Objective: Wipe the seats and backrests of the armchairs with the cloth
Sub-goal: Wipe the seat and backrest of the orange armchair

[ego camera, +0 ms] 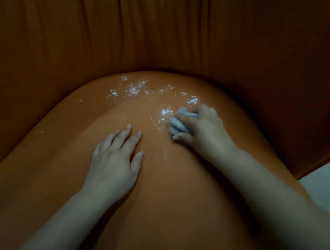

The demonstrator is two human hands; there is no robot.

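Note:
An orange armchair fills the view, its smooth rounded seat [64,158] below and its pleated backrest [164,34] behind. White powdery specks [139,89] lie scattered across the back part of the seat. My right hand [203,130] grips a bunched grey cloth [177,123] and holds it down on the seat at the right edge of the specks. My left hand [115,160] lies flat on the seat with fingers straight, to the left of the cloth and apart from it.
A pale floor patch [322,184] shows past the chair's right side. The backrest curves round the seat on the left, back and right, leaving a dark crease where they meet.

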